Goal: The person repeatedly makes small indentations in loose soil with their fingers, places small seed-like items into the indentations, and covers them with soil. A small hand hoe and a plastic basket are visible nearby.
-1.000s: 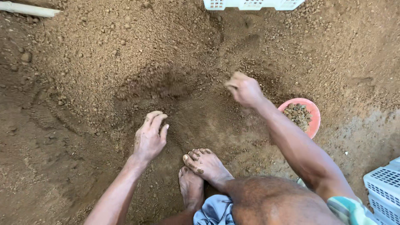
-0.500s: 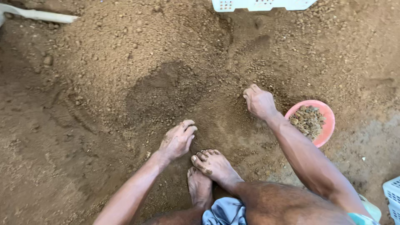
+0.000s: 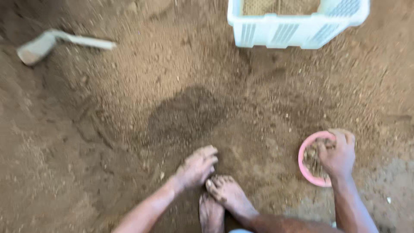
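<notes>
The right hand (image 3: 337, 154) is over the pink bowl (image 3: 304, 166), covering its far right part; half a second ago it lay on the soil to the left of the bowl, clear of the rim. Its fingers (image 3: 344, 139) are curled down toward the gritty brown contents. Whether they grip the rim, hold any of the contents or merely rest there cannot be told, as the picture is blurred.

The left hand (image 3: 197, 166) lies palm down on the loose soil (image 3: 129, 86), its fingers (image 3: 208, 152) slightly spread and closed on nothing. Its fingertips are just above the toes of the right foot (image 3: 227, 194), touching or nearly so, much as in the earlier frame. The left foot (image 3: 210, 213) sits partly under the right one at the bottom edge.

The pink bowl stands on the ground to the right of the feet, well apart from the left hand. A darker patch of soil (image 3: 185, 114) lies just beyond the left hand, in the same place relative to the feet as before.

The view has tilted upward since the earlier frames. The white slatted crate (image 3: 276, 30), previously only a strip at the top edge, now shows its near wall and part of its interior. The pale tool (image 3: 56, 42) at upper left has come further into view, lying on the soil well apart from both hands.
</notes>
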